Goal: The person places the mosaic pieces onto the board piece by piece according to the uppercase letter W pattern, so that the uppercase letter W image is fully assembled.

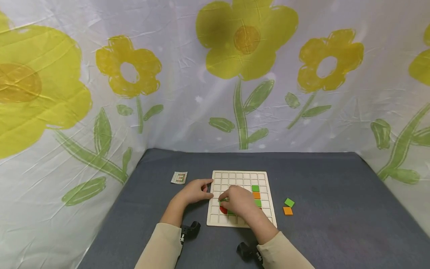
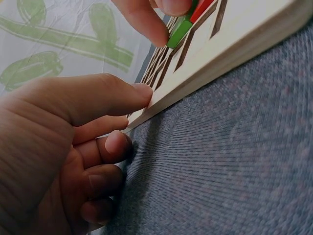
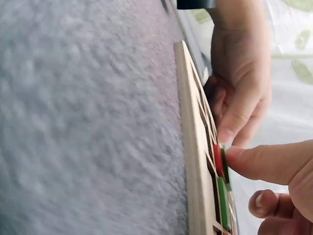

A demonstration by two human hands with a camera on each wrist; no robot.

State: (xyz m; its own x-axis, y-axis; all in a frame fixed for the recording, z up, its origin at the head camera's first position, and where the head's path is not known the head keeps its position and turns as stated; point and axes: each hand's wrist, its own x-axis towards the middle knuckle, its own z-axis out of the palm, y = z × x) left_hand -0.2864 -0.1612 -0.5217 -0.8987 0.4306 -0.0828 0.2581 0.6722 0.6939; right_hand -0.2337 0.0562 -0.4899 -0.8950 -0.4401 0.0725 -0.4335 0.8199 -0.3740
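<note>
A pale wooden board (image 1: pixel 240 178) with a square grid lies on the table. My left hand (image 1: pixel 191 192) is at its left side, thumb and index finger extended against the edge, the other fingers loosely bent. Over the board's left-middle squares, my right hand (image 1: pixel 239 201) pinches a green square tile (image 3: pixel 226 169), which sits tilted beside a red piece (image 1: pixel 223 210). Another green tile (image 3: pixel 223 203) lies near them. Toward the board's right are a green tile (image 1: pixel 255 188), an orange tile (image 1: pixel 256 195) and a further green tile (image 1: pixel 258 203). The right hand hides some squares.
Right of the board, a loose green tile (image 1: pixel 289 202) and an orange tile (image 1: pixel 287 211) lie on the dark grey table cloth (image 1: pixel 322 186). A small printed pattern card (image 1: pixel 179 178) is at the left. A flowered curtain (image 1: pixel 181 112) surrounds the table's back and sides.
</note>
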